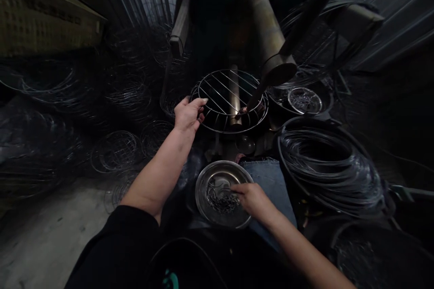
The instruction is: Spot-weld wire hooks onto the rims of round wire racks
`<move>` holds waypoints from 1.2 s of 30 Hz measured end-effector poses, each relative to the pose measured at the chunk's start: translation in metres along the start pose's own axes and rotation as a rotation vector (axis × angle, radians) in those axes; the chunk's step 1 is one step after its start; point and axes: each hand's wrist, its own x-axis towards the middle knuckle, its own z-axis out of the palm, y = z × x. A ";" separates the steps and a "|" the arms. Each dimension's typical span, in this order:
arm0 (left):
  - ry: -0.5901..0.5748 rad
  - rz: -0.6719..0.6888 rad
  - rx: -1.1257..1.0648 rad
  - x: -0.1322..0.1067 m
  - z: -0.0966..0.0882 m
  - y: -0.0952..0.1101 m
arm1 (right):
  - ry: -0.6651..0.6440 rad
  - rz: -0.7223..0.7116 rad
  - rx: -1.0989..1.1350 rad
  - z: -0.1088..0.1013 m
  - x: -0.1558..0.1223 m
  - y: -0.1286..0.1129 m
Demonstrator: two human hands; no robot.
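My left hand [190,114] is closed on the left rim of a round wire rack [217,92], thumb on top. The rack has parallel bars across its upper ring and a wider ring below, and it sits around the lower metal bar [234,92] of a machine. A dark rod with a copper-coloured tip [244,109] reaches down to its near right side. My right hand [252,198] is over a steel bowl [200,189] on my lap, its fingers pinched on a short wire piece [228,189]. Several small bent wire pieces [220,203] lie in the bowl.
A large coil of wire [325,167] fills a black tub at the right. Behind it stands a pan with wire rings [305,100]. Stacked wire racks [129,92] crowd the left, below a yellow crate [50,22]. A thick cylindrical machine arm [271,27] hangs above the rack.
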 end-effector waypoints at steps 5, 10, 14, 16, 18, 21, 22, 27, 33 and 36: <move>0.027 0.000 -0.053 -0.011 -0.003 0.000 | 0.552 -0.080 0.401 -0.042 0.028 -0.015; 0.011 0.039 -0.062 -0.021 -0.001 -0.003 | 0.738 -0.035 0.577 -0.079 0.070 -0.057; -0.023 0.080 -0.068 -0.026 0.000 -0.009 | 0.814 -0.007 0.469 -0.076 0.084 -0.066; -0.026 0.078 -0.078 -0.026 0.002 -0.010 | 0.859 0.019 0.540 -0.073 0.086 -0.066; -0.025 0.060 -0.085 -0.024 0.004 -0.010 | 0.881 0.053 0.650 -0.074 0.087 -0.067; -0.024 0.033 -0.101 -0.021 0.008 -0.009 | 0.860 0.097 0.766 -0.080 0.088 -0.075; -0.023 0.027 -0.106 -0.020 0.009 -0.008 | 0.847 0.105 0.788 -0.082 0.089 -0.078; -0.041 0.050 -0.096 -0.015 0.011 -0.007 | 0.815 0.110 0.816 -0.081 0.091 -0.081; -0.067 0.037 -0.091 -0.012 0.014 -0.006 | 0.957 0.009 0.970 -0.072 0.099 -0.074; -0.083 0.055 -0.083 -0.011 0.016 -0.005 | 0.915 0.003 1.071 -0.074 0.104 -0.076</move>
